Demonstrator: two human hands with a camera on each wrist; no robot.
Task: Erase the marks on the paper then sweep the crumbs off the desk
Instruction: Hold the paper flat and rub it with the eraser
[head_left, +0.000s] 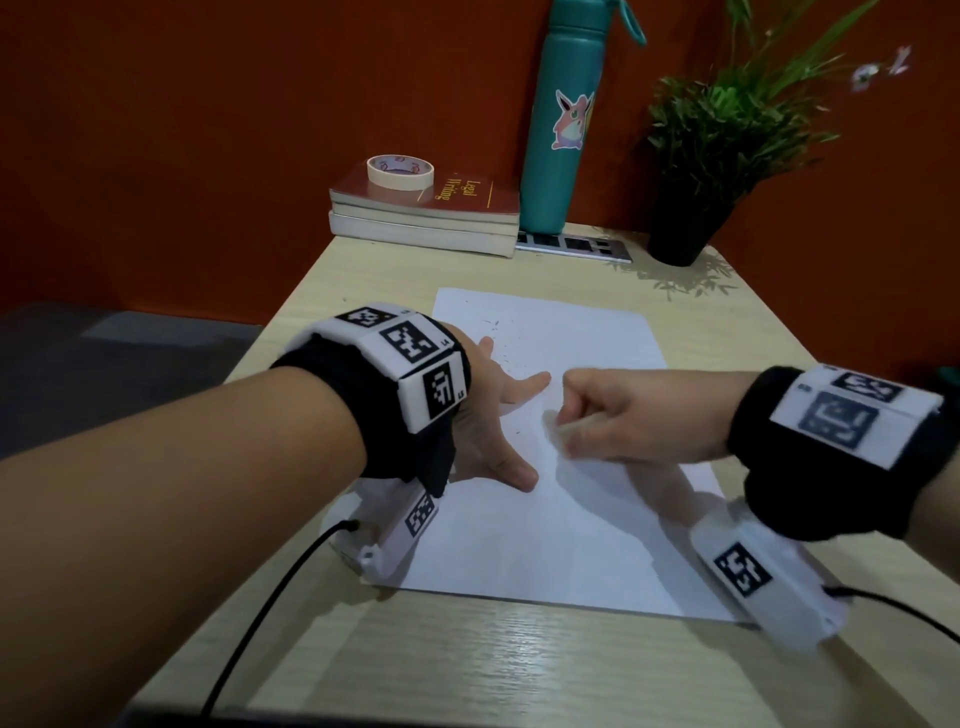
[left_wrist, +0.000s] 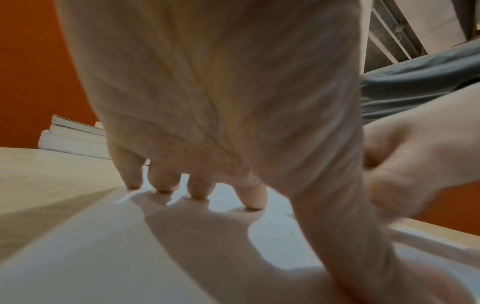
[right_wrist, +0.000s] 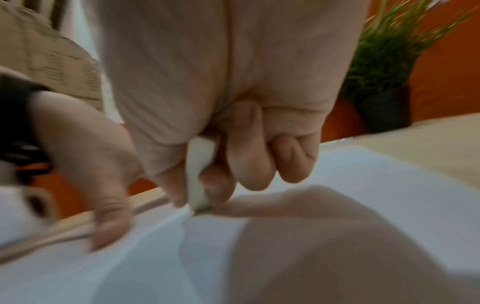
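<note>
A white sheet of paper (head_left: 561, 509) lies on the light wooden desk (head_left: 467, 665). My left hand (head_left: 498, 410) presses flat on the paper's left side, fingers spread and straight; its fingertips (left_wrist: 197, 195) touch the sheet. My right hand (head_left: 597, 415) pinches a white eraser (right_wrist: 201, 174) between thumb and fingers, with the eraser's tip down on the paper just right of the left hand. Small dark eraser crumbs (head_left: 498, 332) speckle the sheet's upper left. Motion blur smears the right hand.
At the desk's back edge stand a stack of books (head_left: 421, 218) with a tape roll (head_left: 400, 172) on top, a teal bottle (head_left: 563, 119), a dark flat device (head_left: 576, 244) and a potted plant (head_left: 717, 156). Cables trail from both wrist units toward the front edge.
</note>
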